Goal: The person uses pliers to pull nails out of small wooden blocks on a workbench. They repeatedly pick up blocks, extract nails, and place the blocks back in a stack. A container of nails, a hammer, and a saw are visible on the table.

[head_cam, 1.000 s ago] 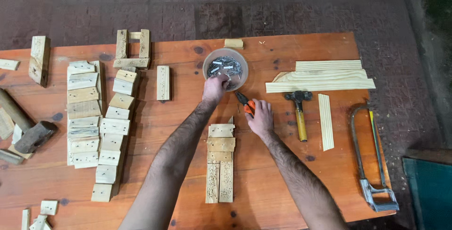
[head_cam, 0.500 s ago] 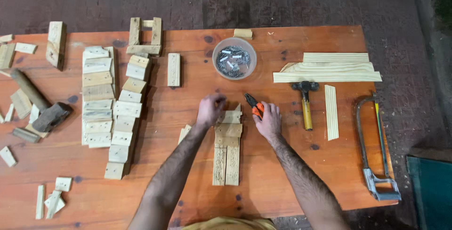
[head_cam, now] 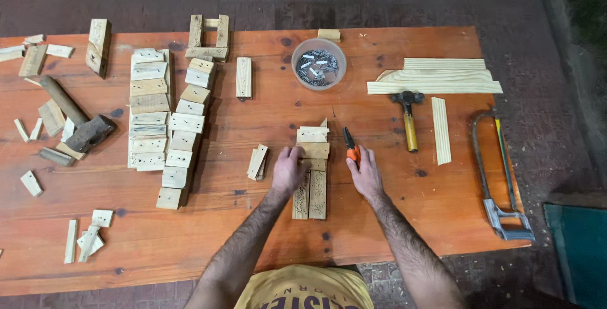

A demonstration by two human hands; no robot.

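From the head camera we look down on an orange-brown wooden table and on both our bare forearms. Our left hand lies flat with the fingers close together, pressing on the left edge of a small stack of wooden strips; the long axis of this stack runs away from us, and short cross pieces lie over its far end. Our right hand is closed around orange-handled pliers, whose dark tip points away from us, just beside the right edge of the stack. So the stack lies between the two hands, touching the left one and near the right one. Further away stands a clear bowl of metal fasteners; to the right lie a hammer and a hacksaw, well apart.
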